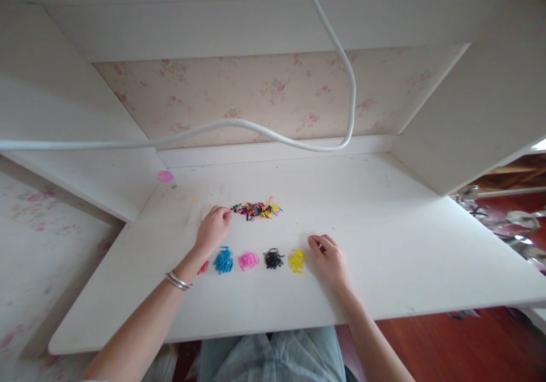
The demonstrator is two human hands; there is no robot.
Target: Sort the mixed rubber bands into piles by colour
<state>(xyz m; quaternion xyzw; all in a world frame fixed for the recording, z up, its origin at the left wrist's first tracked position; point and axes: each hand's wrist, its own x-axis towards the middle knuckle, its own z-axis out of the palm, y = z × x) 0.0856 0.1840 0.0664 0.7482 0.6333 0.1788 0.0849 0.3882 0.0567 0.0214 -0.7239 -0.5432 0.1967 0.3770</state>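
Observation:
A mixed heap of small coloured rubber bands [256, 210] lies on the white desk. My left hand [215, 224] has its fingertips pinched together at the heap's left end; whatever is between them is too small to make out. In a row nearer to me are sorted piles: red bands [203, 268], partly hidden by my left wrist, blue bands [223, 261], pink bands [248, 261], black bands [273, 258] and yellow bands [297, 261]. To the right of the yellow pile, my right hand [330, 258] rests with curled fingers, thumb against forefinger. I cannot see what they hold, if anything.
A white cable [239, 123] hangs across the view above the desk [384, 245]. Side panels [464, 98] and a floral-papered back wall [273, 95] enclose the desktop. A pink patch [165, 176] marks the back left corner. Shiny metal objects [522, 220] stand beyond the right edge.

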